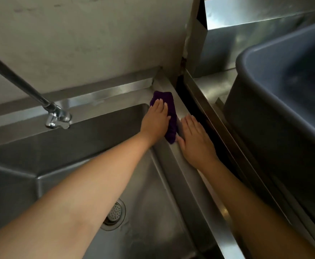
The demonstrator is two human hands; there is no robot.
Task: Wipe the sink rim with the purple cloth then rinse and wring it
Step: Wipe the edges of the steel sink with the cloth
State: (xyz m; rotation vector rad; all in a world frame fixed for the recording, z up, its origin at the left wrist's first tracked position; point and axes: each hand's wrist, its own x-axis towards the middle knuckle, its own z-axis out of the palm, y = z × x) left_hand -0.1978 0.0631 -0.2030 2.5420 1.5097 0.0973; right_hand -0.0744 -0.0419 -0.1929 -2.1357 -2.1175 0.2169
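The left hand (155,121) presses flat on the purple cloth (169,116) at the sink rim's (183,159) far right corner — the right hand (196,141) lies open just beside it, thumb touching the cloth.

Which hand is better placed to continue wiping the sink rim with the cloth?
Left. The left hand already presses flat on the purple cloth on the sink rim. The right hand rests bare on the rim beside it.

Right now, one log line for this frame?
step: wiping rim | left hand: flat on cloth, right sink rim | right hand: flat on rim beside cloth | rinse, wring: pending
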